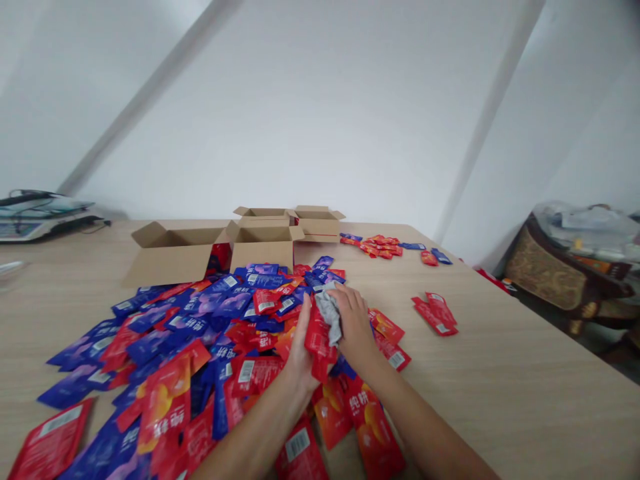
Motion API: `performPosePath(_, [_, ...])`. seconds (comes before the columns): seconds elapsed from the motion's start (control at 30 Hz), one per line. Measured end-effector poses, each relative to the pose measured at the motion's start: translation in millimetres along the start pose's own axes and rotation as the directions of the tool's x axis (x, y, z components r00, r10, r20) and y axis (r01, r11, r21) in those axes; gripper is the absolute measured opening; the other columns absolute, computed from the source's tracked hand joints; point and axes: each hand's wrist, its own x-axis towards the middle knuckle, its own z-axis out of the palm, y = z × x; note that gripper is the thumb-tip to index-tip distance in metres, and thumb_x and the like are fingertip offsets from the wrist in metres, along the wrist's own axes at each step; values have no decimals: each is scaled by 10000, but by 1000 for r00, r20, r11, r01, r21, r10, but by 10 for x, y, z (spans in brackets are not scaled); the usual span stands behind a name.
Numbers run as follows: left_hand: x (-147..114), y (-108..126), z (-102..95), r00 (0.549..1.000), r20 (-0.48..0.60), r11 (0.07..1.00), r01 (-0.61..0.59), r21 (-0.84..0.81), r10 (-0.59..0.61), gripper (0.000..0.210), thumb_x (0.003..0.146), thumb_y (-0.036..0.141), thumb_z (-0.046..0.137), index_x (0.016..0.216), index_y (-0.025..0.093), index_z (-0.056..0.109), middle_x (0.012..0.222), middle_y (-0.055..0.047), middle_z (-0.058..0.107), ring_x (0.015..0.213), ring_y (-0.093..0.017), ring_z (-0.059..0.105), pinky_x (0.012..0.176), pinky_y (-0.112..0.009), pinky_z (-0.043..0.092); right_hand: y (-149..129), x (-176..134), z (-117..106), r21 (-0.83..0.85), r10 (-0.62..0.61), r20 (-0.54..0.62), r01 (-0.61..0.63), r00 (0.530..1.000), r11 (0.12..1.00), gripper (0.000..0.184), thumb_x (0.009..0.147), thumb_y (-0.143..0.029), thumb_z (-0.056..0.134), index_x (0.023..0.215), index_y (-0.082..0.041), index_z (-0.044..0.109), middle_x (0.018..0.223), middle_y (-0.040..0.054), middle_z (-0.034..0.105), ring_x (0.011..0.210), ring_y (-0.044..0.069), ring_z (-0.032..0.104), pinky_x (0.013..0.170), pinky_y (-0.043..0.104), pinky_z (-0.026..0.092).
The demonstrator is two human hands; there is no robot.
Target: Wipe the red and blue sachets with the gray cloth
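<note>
Above the heap, my left hand (301,353) is closed on a red packet (320,337), its palm behind the packet's left side. My right hand (354,320) grips a crumpled grey cloth (329,310) and presses it against the front of that packet. Most of the right fingers are bent over the cloth. Around and below both hands spreads a loose pile of red packets (167,403) and blue packets (187,327), many with white barcode labels.
Open cardboard boxes stand behind the pile, including a wide one (170,260) and a squarer one (263,252). A small group of red packets (383,247) lies at the back right. Two red packets (435,313) rest right of my hands. A patterned chair (547,267) stands beyond the table edge.
</note>
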Motion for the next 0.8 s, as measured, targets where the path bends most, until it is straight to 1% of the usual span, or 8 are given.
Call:
performPosePath(0.1, [80, -30, -40, 962, 51, 915, 270, -300, -267, 233, 852, 270, 469, 849, 132, 655, 747, -69, 702, 666, -166, 666, 639, -260, 536, 274, 56, -17, -153, 45, 23, -41, 999, 987, 394, 785, -86, 450, 1161, -165, 537, 1207, 116, 530, 1093, 248, 435, 941, 394, 359])
performPosePath(0.17, [145, -35, -91, 945, 75, 889, 325, -322, -318, 170, 794, 180, 523, 908, 121, 635, 823, -89, 701, 730, -185, 674, 740, -316, 535, 453, 73, -70, -212, 66, 26, -59, 997, 975, 355, 768, -72, 443, 1080, -170, 582, 1144, 105, 562, 1044, 239, 457, 928, 372, 367])
performPosePath(0.23, [220, 6, -189, 987, 25, 971, 161, -179, -159, 275, 802, 184, 511, 1060, 154, 602, 994, -97, 680, 859, -203, 663, 864, -375, 493, 660, 68, -184, -224, 121, 21, -113, 992, 968, 275, 769, -88, 437, 958, -182, 613, 1042, 81, 603, 989, 220, 490, 898, 336, 382])
performPosePath(0.3, [302, 62, -334, 988, -32, 979, -142, 143, 148, 370, 849, 260, 478, 1215, 234, 529, 1201, -75, 599, 1028, -208, 605, 985, -400, 404, 907, 34, -355, -223, 219, 32, -207, 975, 953, 220, 788, -122, 414, 848, -190, 614, 931, 54, 631, 919, 193, 531, 842, 294, 400])
performPosePath(0.4, [415, 42, -573, 904, 111, 566, -350, 747, 413, 481, 870, 290, 446, 1349, 266, 414, 1375, -81, 457, 1281, -241, 387, 1094, -433, 226, 1326, -76, -641, -327, 447, 78, -401, 891, 856, 271, 847, -205, 356, 811, -192, 624, 860, 52, 660, 841, 173, 583, 758, 262, 412])
performPosePath(0.53, [486, -220, -761, 947, 193, 38, -209, 977, 257, 559, 812, 436, 539, 1315, 202, 477, 1395, -179, 426, 1340, -374, 255, 1063, -595, 82, 1853, -307, -854, -614, 726, 95, -534, 681, 582, 387, 878, -423, 380, 1037, -173, 630, 984, 129, 674, 919, 236, 618, 769, 315, 426])
performPosePath(0.7, [487, -362, -786, 955, 229, -65, -221, 973, 190, 594, 835, 515, 474, 1332, 190, 462, 1423, -188, 384, 1365, -375, 199, 1059, -601, 22, 2296, -542, -815, -769, 820, 177, -443, 545, 460, 389, 851, -340, 445, 1165, -159, 588, 1131, 168, 633, 1030, 272, 599, 831, 383, 432])
performPosePath(0.8, [479, -305, -756, 951, 224, -39, -221, 974, 213, 572, 848, 489, 462, 1331, 184, 463, 1416, -180, 399, 1365, -364, 205, 1069, -588, 37, 2440, -525, -822, -778, 823, 205, -422, 530, 465, 348, 861, -293, 412, 1073, -150, 648, 1119, 181, 640, 1023, 279, 604, 830, 403, 436])
